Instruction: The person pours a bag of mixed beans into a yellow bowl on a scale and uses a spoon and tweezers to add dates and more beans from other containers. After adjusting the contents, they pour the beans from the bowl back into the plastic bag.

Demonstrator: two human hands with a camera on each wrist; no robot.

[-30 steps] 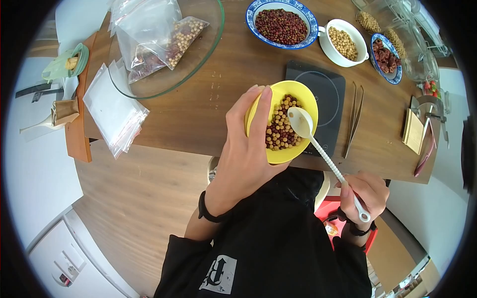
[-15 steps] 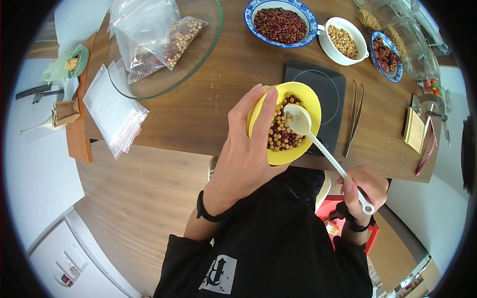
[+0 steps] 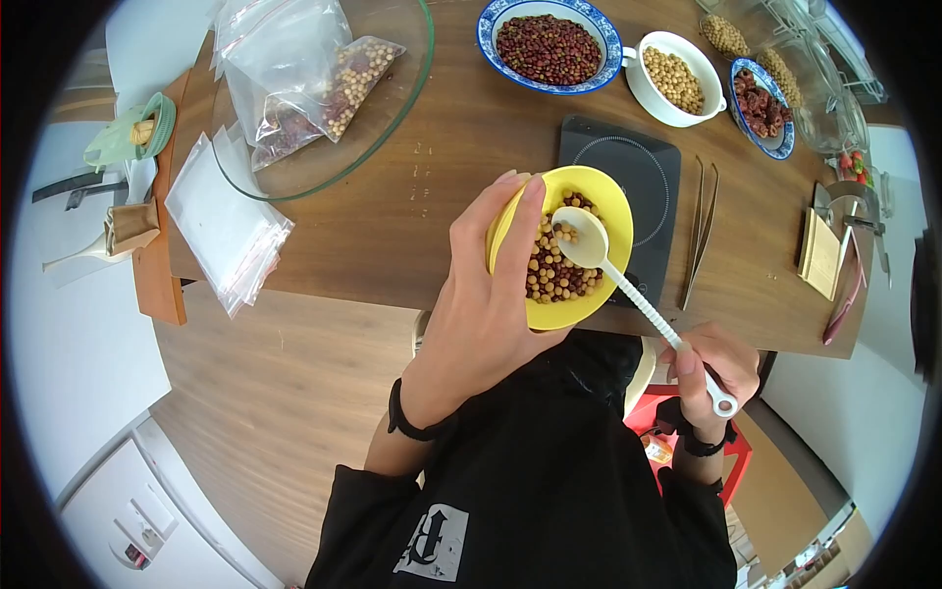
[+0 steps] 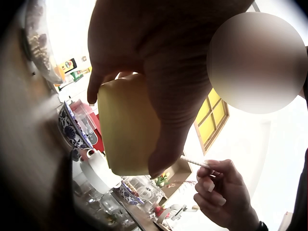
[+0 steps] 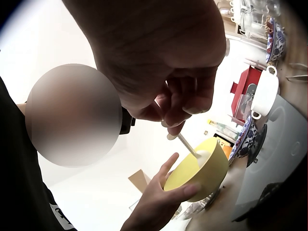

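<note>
My left hand (image 3: 486,265) grips a yellow bowl (image 3: 618,221) by its side, holding it above the table's front edge with its mouth tilted toward me. Inside lies a mix of tan soybeans and dark red beans (image 3: 559,280). In my right hand (image 3: 718,368) is a white spoon (image 3: 587,240) with a ridged handle, pinched near its ringed end. The spoon's bowl is inside the yellow bowl, over the beans, with a few soybeans in it. From the left wrist view, the outside of the yellow bowl (image 4: 126,127) shows between thumb and fingers.
A black induction plate (image 3: 653,167) lies behind the bowl, with metal tongs (image 3: 699,236) to its right. Farther back stand a blue-rimmed bowl of red beans (image 3: 549,49), a white pot of soybeans (image 3: 673,80) and a small dish (image 3: 760,110). Zip bags (image 3: 231,221) and a glass basin (image 3: 388,147) occupy the left.
The spoon has shifted up and left within the yellow bowl and now carries several soybeans. My right hand has moved slightly up with it; my left hand keeps its grip.
</note>
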